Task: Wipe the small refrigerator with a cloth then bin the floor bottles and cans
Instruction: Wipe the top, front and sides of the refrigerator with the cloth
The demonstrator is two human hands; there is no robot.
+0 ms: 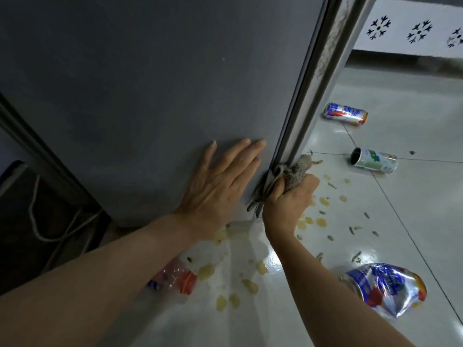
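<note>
The fridge [155,78] fills the upper left of the view, its grey side panel facing the camera and its door edge running down as a pale strip to the floor [413,221]. At the bottom of that strip the right hand [288,199] grips a bunched grey cloth [293,172], fingers curled round it, pressing it against the door seam. The left hand [220,181] lies flat on the side panel just beside the seam, fingers straight and spread.

On the white tiles lie a blue and red can [345,113] and, nearer, a green and white can [374,160], both on their sides, well apart from the fridge. A crushed blue bottle [385,288] lies close to the right forearm. A clear bottle with an orange cap [175,275] lies under the left forearm. Yellowish spots and small scraps are scattered over the tiles between them. A white cord [37,221] hangs in the dark gap left of the fridge.
</note>
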